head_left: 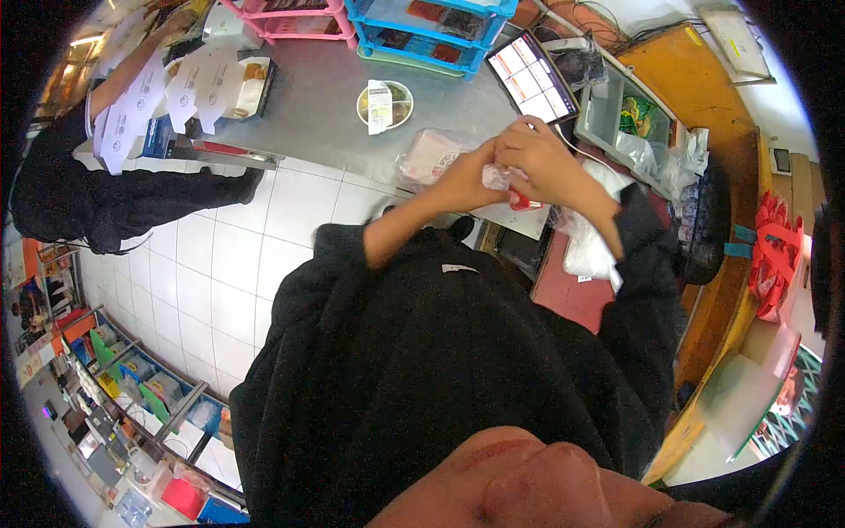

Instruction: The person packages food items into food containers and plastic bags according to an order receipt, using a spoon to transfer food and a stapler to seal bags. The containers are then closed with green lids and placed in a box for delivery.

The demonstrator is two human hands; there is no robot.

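My left hand [473,179] and my right hand [539,160] meet over the steel table's front edge, fingers closed together. Between them is crumpled clear plastic [495,179], seemingly a bag, with a small red item [523,201] showing beneath my right hand. Exactly how the fingers grip it is partly hidden. Beside my left hand lies a clear-wrapped pack with red print [429,157]. Farther back on the table stands a round bowl of food [401,112] with a printed receipt [379,104] across its top.
A tablet [532,77] stands behind my hands. Blue stacked trays [431,35] and a pink rack [295,22] line the back. At right is a grey bin [607,119]. Another person in black reaches over open white food boxes [207,84] at left.
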